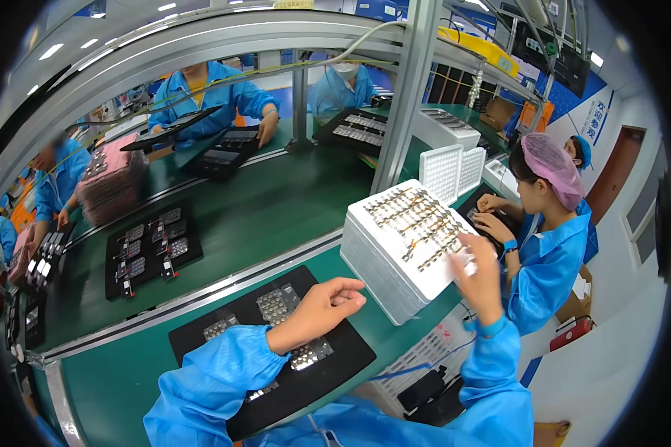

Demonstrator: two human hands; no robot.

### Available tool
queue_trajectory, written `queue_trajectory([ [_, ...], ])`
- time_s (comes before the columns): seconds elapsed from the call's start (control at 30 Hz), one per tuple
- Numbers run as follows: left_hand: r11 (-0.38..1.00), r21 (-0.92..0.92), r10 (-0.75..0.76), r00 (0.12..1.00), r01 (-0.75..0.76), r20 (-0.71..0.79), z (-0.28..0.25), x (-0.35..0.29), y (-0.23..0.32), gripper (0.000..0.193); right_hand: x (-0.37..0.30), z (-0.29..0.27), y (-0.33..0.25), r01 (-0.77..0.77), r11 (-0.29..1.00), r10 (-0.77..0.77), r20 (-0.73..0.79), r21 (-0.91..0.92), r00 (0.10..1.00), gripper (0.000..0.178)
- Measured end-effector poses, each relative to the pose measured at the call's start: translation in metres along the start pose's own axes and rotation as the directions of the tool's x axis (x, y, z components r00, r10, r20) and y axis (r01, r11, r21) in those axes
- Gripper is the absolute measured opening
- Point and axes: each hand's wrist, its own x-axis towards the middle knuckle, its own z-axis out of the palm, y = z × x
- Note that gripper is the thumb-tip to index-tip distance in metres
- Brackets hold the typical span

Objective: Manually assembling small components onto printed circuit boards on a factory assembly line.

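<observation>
My left hand (317,313) hovers over a black foam board (343,357), its fingers loosely curled together and nothing showing between them. Flat pieces with rows of round silver discs (277,304) lie on that board, partly covered by my left forearm. To the right, a tall stack of white plastic trays (384,279) stands on the bench. Its top tray holds rows of small gold-and-dark flexible parts (417,220). My right hand (479,277) is at the near right edge of this top tray, smeared by motion, so its fingertips and anything in them cannot be made out.
Beyond a metal rail, a green belt (276,216) carries another black board (112,261) with several small assemblies. A metal post (406,97) rises behind the tray stack. A co-worker (552,246) sits close on the right. A white crate (425,365) stands below the bench edge.
</observation>
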Motion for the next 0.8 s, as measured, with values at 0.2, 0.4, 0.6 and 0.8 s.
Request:
queue_trajectory([
  [0.2,0.995,-0.015,-0.098,0.992,0.1,0.074,0.017,0.001,-0.006,0.039,0.027,0.029,-0.074,0.07,0.962,-0.023,0.178,-0.264,0.984,0.077],
  [0.4,0.997,-0.002,-0.083,0.995,0.083,0.062,-0.011,-0.049,0.009,0.034,0.028,0.051,-0.073,0.105,0.973,-0.085,0.104,-0.206,0.991,0.054],
  [0.6,0.989,0.13,-0.06,0.995,0.069,-0.076,-0.05,-0.111,0.029,0.031,0.025,0.059,-0.088,0.072,0.944,-0.041,0.1,-0.322,0.994,0.042],
  [0.8,0.765,0.644,0.171,0.964,0.0,-0.204,-0.08,-0.15,0.015,0.032,0.027,0.063,-0.078,0.114,0.947,-0.061,0.18,-0.3,0.982,0.023],
])
